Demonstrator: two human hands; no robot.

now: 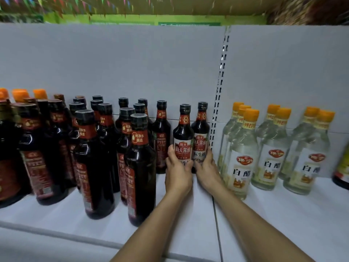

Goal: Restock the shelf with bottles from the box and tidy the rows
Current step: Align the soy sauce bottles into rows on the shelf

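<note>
A: Two hands are working at once: your left hand (178, 168) is curling its fingers round the left soy bottle (184, 138), your right hand (206, 167) is clamping the right soy bottle (201, 132), both far back on the shelf (188, 224), just beside the slotted upright (221, 72).

B: And seating them?

A: I'd be easing both back together, labels facing out, in line with the dark row (90, 163). They're looking like smooth, glossy, narrow-necked bottles with paper labels and shrink-wrapped caps, so you're wise gripping low on the wide bodies, clear of the vinegar bottles (239, 157).

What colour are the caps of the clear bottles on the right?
Orange caps, best in the head view.
</note>
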